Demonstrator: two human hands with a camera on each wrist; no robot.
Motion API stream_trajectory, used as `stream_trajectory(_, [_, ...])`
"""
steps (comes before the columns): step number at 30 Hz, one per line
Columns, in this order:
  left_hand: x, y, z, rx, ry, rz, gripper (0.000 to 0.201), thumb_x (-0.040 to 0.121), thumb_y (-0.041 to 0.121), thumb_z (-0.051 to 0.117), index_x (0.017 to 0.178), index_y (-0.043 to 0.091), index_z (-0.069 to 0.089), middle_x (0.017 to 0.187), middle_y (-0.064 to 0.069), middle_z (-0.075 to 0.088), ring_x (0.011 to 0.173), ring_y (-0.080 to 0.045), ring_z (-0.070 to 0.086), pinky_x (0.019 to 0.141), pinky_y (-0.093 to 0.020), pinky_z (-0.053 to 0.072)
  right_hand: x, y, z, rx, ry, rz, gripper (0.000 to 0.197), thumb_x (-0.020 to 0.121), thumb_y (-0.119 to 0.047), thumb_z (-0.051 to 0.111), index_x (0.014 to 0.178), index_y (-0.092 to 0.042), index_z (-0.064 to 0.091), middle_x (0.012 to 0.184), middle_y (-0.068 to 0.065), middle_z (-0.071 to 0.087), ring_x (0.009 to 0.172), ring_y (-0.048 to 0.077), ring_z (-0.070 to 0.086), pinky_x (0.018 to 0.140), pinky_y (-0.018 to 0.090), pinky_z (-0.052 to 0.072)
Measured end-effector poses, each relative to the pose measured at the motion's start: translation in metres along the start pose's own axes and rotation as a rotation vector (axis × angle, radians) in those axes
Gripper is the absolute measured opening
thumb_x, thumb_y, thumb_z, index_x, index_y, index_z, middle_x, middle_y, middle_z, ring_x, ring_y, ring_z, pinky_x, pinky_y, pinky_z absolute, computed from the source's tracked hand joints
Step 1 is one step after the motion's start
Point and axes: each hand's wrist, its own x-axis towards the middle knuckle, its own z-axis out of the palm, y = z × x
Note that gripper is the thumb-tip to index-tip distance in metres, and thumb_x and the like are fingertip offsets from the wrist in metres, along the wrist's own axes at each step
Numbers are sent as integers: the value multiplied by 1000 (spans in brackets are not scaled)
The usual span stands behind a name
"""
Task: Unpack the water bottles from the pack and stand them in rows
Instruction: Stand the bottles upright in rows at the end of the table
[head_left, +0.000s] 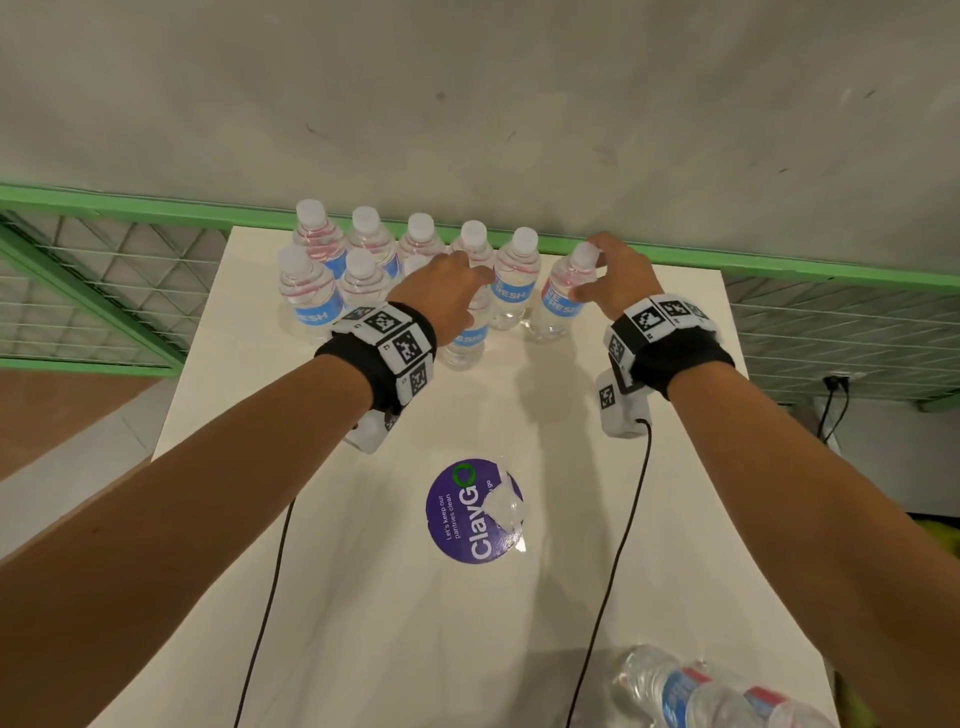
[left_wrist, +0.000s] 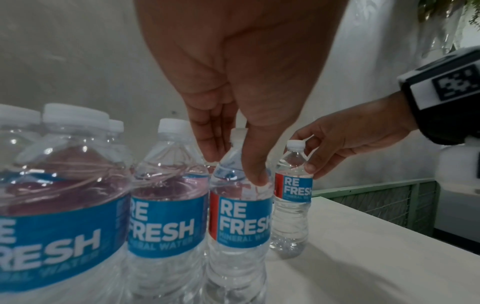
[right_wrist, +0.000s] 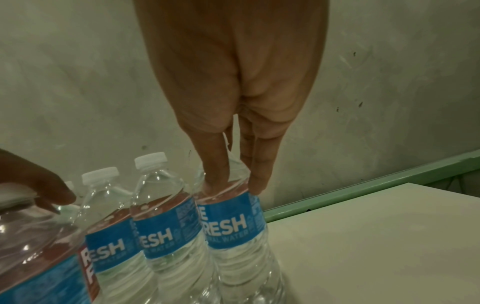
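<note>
Several clear water bottles (head_left: 311, 291) with blue labels and white caps stand in two rows at the far end of the white table (head_left: 649, 519). My left hand (head_left: 467, 275) grips the shoulder of a bottle (head_left: 470, 343) in the front row; in the left wrist view thumb and fingers (left_wrist: 255, 176) pinch this bottle (left_wrist: 241, 222) below its cap. My right hand (head_left: 587, 273) holds the rightmost bottle (head_left: 558, 306) near its neck, fingers (right_wrist: 215, 181) on the bottle (right_wrist: 233, 228) above the label. Both bottles stand on the table. The torn pack (head_left: 701, 691) with bottles lying in it sits at the near right corner.
A round purple sticker (head_left: 457, 512) marks the table's middle, with a scrap of clear plastic (head_left: 506, 506) on it. A green rail (head_left: 779, 267) and a grey wall run behind the bottles. Black cables (head_left: 623, 519) trail from both wrists across the table.
</note>
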Motion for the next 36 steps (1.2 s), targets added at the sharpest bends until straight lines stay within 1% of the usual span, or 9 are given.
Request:
stream_trajectory(6, [2,2,0,49,18,13,53,89,8,56,138,14,38,130,-16,46,123,-32,42,95,-41,40,6,-3,1,-6,-4,-12,57,74,-5,74,124,-9,48,124,14,60,114,30,56,82,26,36])
stream_trajectory(16, [6,2,-2,102,23,21,48,87,7,56,133,9,41,124,-18,48,117,-34,46,90,-43,43,9,-5,4,19,-11,-22,57,74,-2,73,125,-10,48,123,15,59,111,30,56,81,26,37])
stream_trajectory(20, [7,2,-1,111,25,27,48,88,7,56,133,8,41,124,-18,48,117,-34,46,90,-43,43,10,-5,3,27,-11,-24,57,73,-2,73,124,-10,48,122,16,59,110,31,57,79,25,37])
stream_trajectory(24, [8,1,-1,106,28,26,48,88,7,56,133,9,40,125,-18,48,117,-34,46,91,-43,43,11,-5,4,37,-12,-22,57,73,-2,74,123,-11,49,122,15,60,110,31,57,82,28,40])
stream_trajectory(29, [6,1,-1,92,28,20,50,88,7,56,135,10,39,128,-18,46,119,-33,45,93,-42,43,10,-4,4,26,-14,-23,58,73,-3,74,124,-10,48,123,16,59,109,32,57,83,29,40])
stream_trajectory(32, [6,0,-1,87,22,26,51,88,8,57,135,10,39,128,-17,46,120,-33,45,94,-43,42,9,-4,5,22,-20,-23,59,74,-4,74,126,-10,47,124,15,59,112,31,56,84,29,39])
stream_trajectory(36, [5,0,-2,87,25,39,51,87,8,57,135,10,39,127,-17,46,117,-33,46,92,-42,43,8,-4,5,16,-19,-35,59,75,-3,73,127,-9,45,125,15,58,115,30,54,84,28,38])
